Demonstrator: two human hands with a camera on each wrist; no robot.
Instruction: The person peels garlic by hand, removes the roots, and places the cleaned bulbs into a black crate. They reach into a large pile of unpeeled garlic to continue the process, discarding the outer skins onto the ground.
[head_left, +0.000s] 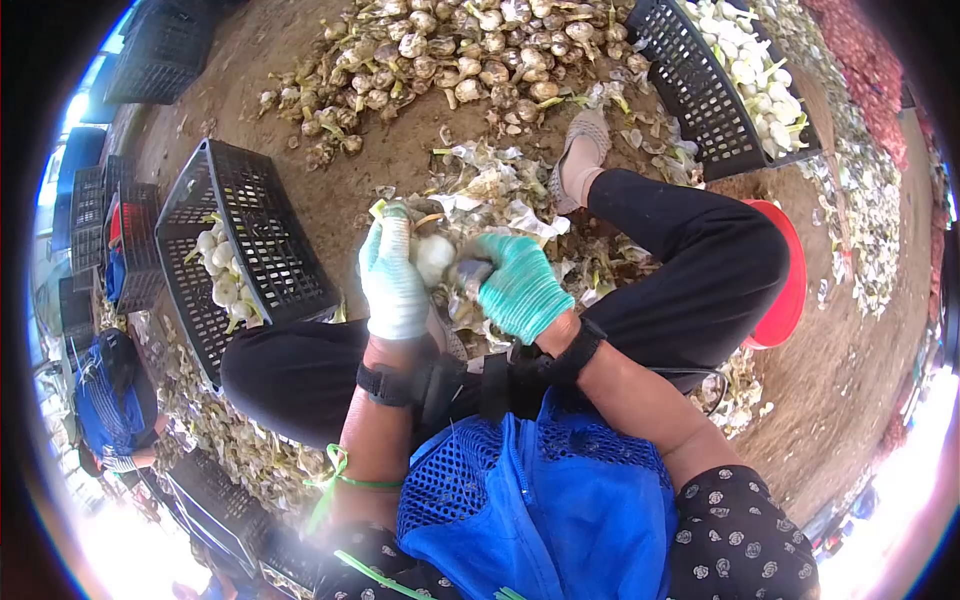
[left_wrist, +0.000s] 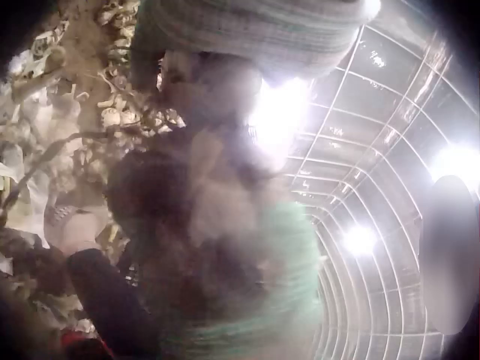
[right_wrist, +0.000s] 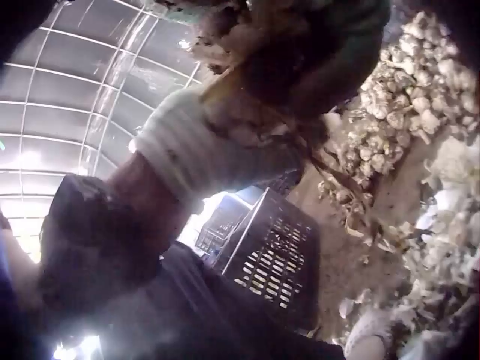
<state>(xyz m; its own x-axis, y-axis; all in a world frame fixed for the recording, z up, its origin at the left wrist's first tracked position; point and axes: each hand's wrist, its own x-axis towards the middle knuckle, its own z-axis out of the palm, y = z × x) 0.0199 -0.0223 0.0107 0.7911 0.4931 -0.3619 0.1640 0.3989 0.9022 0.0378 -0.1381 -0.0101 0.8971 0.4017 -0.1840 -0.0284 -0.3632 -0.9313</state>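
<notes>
A pale garlic bulb (head_left: 434, 257) sits between the two gloved hands, above the person's lap. The left hand (head_left: 393, 272), in a white and mint knit glove, grips it, its cut green stem (head_left: 378, 209) poking out by the fingertips. Close against the bulb's other side, the right hand (head_left: 520, 287) in a green glove has curled fingers, blurred and dark at the tips. A brown strip of dry garlic skin (right_wrist: 341, 176) hangs from the hands in the right wrist view, pinched at the right hand's fingers. The left wrist view is badly blurred around the right glove (left_wrist: 289, 277).
Unpeeled garlic (head_left: 470, 55) is heaped ahead, with loose skins (head_left: 500, 180) nearer the feet. A black crate (head_left: 270, 235) with peeled bulbs stands at the left knee; another black crate (head_left: 695, 95) of bulbs is at upper right. A red tub (head_left: 785, 280) shows behind the right knee.
</notes>
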